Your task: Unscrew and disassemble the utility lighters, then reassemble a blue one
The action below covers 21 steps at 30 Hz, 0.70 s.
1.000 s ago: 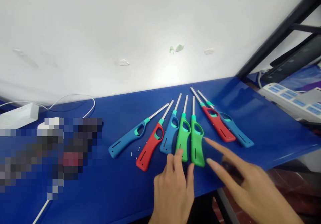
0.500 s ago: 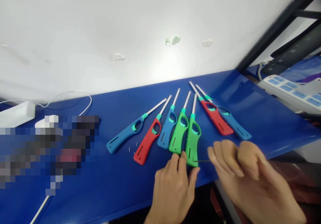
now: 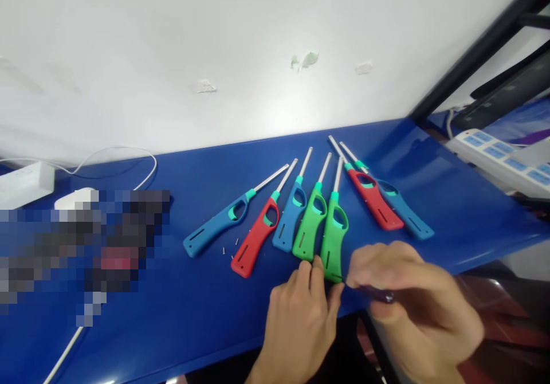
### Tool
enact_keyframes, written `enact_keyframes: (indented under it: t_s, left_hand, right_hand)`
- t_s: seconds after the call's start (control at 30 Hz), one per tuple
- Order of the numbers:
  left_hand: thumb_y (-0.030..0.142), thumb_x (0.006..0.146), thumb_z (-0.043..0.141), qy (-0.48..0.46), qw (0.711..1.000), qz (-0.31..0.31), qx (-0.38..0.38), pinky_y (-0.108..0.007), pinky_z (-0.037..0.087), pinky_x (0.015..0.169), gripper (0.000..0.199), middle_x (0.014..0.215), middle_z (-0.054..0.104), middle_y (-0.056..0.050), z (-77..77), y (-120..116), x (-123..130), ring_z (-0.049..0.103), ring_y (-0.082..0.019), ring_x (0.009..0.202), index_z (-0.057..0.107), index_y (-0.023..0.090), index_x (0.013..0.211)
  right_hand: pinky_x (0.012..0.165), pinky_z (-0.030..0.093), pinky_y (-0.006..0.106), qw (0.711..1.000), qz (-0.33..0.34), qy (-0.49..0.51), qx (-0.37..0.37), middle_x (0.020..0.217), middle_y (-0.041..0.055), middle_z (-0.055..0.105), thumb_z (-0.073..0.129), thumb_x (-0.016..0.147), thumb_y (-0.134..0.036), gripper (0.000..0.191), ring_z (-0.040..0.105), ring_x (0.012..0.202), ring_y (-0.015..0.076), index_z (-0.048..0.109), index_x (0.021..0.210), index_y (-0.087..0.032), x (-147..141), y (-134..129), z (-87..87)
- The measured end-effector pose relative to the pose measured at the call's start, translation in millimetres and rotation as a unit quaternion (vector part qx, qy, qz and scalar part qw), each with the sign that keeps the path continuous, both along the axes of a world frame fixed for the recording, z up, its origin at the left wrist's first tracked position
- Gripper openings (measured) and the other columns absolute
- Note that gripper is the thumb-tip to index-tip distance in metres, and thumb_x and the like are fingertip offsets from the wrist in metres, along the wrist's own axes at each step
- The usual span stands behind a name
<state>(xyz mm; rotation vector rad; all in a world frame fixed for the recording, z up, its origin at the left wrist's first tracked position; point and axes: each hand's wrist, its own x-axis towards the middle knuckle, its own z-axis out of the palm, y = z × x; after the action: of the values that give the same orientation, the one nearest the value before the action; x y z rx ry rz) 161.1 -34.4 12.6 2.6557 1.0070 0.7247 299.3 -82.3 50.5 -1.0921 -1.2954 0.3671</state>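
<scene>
While a white wall (image 3: 244,34) rises behind the blue table (image 3: 172,315), the person's clenched right hand (image 3: 412,292) and pinching left hand (image 3: 303,315) flank the rightmost green lighter (image 3: 334,239), lying near the front edge, long axis running away, nozzle (image 3: 338,175) wallward; the right hand grips a dark tool (image 3: 384,296), apparently a screwdriver

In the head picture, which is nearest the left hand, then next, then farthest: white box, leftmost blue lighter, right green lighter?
1. Right green lighter: by the left hand's fingertips.
2. Leftmost blue lighter: farther out, to the left.
3. White box: far left, at the picture's edge.
</scene>
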Motion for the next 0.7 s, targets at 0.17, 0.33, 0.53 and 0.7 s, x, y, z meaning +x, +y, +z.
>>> enact_keyframes:
  t_s: [0.17,0.33,0.53,0.7]
  left_hand:
    - [0.025,0.111,0.032,-0.001,1.000,-0.009,-0.010,-0.035,0.054,0.044,0.035,0.086,0.070,-0.005,-0.2,0.0,-0.7,0.073,-0.022,0.065,0.060,0.008,0.124]
    - [0.026,0.105,0.051,0.008,1.000,-0.002,-0.007,-0.035,0.055,0.045,0.027,0.086,0.069,-0.003,-1.9,-0.4,-0.1,0.073,-0.021,0.064,0.060,0.009,0.124]
    - [0.028,0.096,0.069,0.005,1.000,0.005,-0.013,-0.035,0.053,0.045,0.036,0.088,0.070,-0.002,-5.8,-2.8,0.8,0.073,-0.022,0.066,0.061,0.010,0.125]
    - [0.031,0.089,0.079,0.014,0.999,0.003,-0.033,-0.037,0.056,0.048,0.044,0.093,0.073,-0.002,-4.3,-5.8,1.7,0.074,-0.023,0.071,0.062,0.010,0.124]
  right_hand:
    - [0.070,0.056,0.042,0.998,0.063,-0.029,-0.010,0.090,0.0044,0.071,0.052,0.099,-0.009,0.025,0.067,0.077,0.0213,0.071,0.103,-0.025,5.2,2.8,0.4]
    - [0.083,0.058,0.046,0.992,-0.095,-0.085,0.013,0.097,0.0048,0.066,0.072,0.086,-0.014,0.014,0.065,0.097,0.0268,0.072,0.088,-0.027,6.3,3.7,0.5]
    - [0.072,0.058,0.042,0.994,-0.060,-0.082,-0.028,0.090,0.0035,0.074,0.057,0.092,-0.002,0.036,0.070,0.084,0.0242,0.074,0.105,-0.030,13.1,0.8,0.8]
    - [0.084,0.060,0.046,0.992,-0.078,-0.083,-0.061,0.116,0.0045,0.068,0.079,0.081,-0.021,0.014,0.071,0.101,0.0297,0.076,0.089,-0.033,33.3,-14.6,-10.8]
